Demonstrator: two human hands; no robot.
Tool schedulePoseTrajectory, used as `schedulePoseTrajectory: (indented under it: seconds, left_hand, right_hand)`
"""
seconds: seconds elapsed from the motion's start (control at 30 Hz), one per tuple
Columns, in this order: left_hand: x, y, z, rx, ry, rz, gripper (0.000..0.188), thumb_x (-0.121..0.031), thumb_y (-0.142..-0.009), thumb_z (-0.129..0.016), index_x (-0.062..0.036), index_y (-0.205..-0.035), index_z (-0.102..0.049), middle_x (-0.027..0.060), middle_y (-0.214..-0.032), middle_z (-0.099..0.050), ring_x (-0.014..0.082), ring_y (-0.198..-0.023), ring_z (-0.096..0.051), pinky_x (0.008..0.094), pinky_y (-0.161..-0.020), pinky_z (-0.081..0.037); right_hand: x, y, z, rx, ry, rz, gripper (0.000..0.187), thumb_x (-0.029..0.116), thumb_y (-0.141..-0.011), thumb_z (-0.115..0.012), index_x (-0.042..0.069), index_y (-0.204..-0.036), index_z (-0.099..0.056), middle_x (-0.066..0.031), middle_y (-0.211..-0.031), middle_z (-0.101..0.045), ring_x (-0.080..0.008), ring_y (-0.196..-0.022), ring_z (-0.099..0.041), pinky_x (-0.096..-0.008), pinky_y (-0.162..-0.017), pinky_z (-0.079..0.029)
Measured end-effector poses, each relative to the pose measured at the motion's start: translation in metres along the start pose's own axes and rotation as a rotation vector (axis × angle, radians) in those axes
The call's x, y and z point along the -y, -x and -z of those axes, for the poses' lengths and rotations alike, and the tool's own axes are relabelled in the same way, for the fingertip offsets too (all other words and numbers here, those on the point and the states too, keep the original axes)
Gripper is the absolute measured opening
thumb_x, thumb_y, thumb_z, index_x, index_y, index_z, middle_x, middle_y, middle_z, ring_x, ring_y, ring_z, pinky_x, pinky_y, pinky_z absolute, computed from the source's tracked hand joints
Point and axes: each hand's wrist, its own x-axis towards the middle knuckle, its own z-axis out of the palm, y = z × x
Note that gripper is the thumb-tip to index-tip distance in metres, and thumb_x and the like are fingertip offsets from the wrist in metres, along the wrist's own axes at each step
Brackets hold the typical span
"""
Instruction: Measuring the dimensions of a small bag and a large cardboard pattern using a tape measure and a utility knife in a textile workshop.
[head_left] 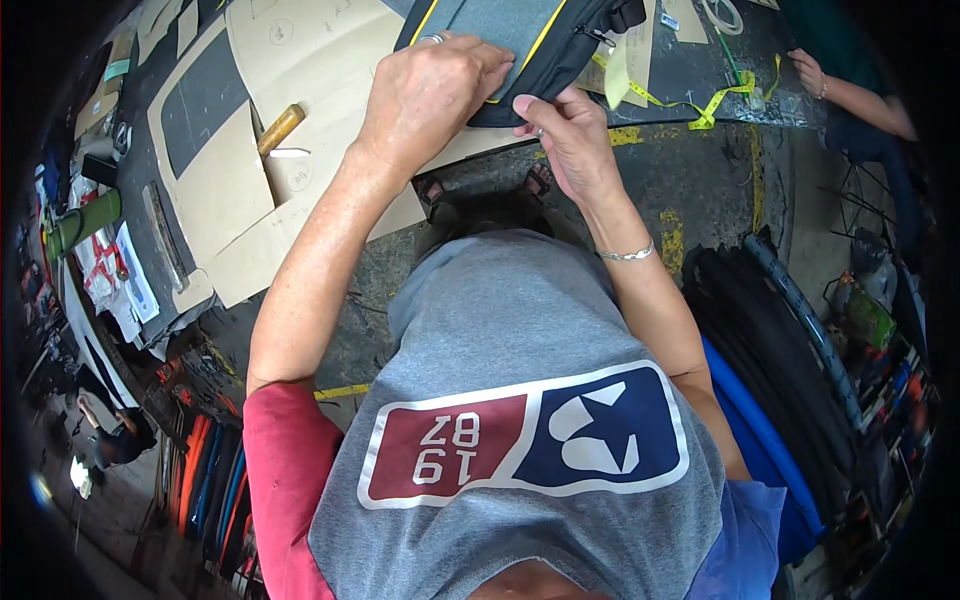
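A black and grey bag (488, 50) with yellow trim and a zipper lies at the table's near edge. My left hand (425, 100) rests over its lower left part, fingers curled and closed against the grey panel. The fingertips press near the lower corner, and what they pinch there is partly hidden. At the bag's bottom edge, my right hand (575, 140) has its thumb on the black fabric and its fingers bent behind, closed on the edge.
Brown card patterns (215, 165) cover much of the dark table, with a wooden-handled tool (281, 130) on them. A yellow measuring tape (708, 110) lies to the right, near another person's hand (808, 75). Fabric rolls (765, 330) stand at right; a green roll (85, 222) lies left.
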Motion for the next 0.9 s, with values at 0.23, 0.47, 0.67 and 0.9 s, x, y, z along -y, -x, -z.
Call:
schedulePoseTrajectory:
  seconds: [0.23, 0.47, 0.67, 0.9]
  left_hand:
    - [0.003, -0.011, -0.004, 0.155, -0.033, -0.016, 0.022, -0.023, -0.082, -0.069, -0.0029, -0.083, -0.061, 0.0139, -0.081, -0.065, 0.0326, -0.08, -0.066, 0.0415, -0.076, -0.052]
    - [0.031, 0.002, 0.003, 0.031, -0.097, 0.144, 0.019, -0.02, -0.089, -0.071, -0.0097, -0.104, -0.074, 0.0067, -0.088, -0.071, 0.025, -0.075, -0.069, 0.0336, -0.069, -0.056]
    - [0.009, 0.019, -0.013, -0.088, 0.414, 0.19, 0.017, -0.023, -0.09, -0.07, -0.0108, -0.099, -0.076, 0.0064, -0.093, -0.072, 0.027, -0.082, -0.07, 0.0354, -0.074, -0.056]
    - [0.006, 0.015, -0.003, 0.031, 0.101, 0.108, 0.015, -0.025, -0.087, -0.07, -0.0104, -0.091, -0.072, 0.0051, -0.086, -0.069, 0.0277, -0.083, -0.068, 0.0389, -0.072, -0.055]
  right_hand:
    - [0.0, 0.003, 0.0, -0.082, 0.227, 0.006, 0.016, 0.002, -0.088, -0.073, 0.003, -0.103, -0.069, 0.0004, -0.088, -0.066, -0.0043, -0.074, -0.056, -0.0189, -0.07, -0.046]
    - [0.0, -0.001, 0.012, -0.092, -0.053, -0.011, 0.014, 0.004, -0.093, -0.065, 0.004, -0.107, -0.065, -0.0014, -0.097, -0.067, -0.0073, -0.085, -0.06, -0.0269, -0.074, -0.05]
    - [0.004, 0.0, 0.001, -0.102, -0.04, -0.025, 0.012, 0.005, -0.092, -0.067, 0.003, -0.104, -0.064, -0.0025, -0.095, -0.066, -0.007, -0.082, -0.059, -0.0267, -0.074, -0.05]
    - [0.012, 0.002, -0.018, -0.106, 0.125, 0.04, 0.016, 0.007, -0.088, -0.075, 0.003, -0.101, -0.067, 0.0026, -0.085, -0.066, -0.0025, -0.071, -0.052, -0.0193, -0.065, -0.042]
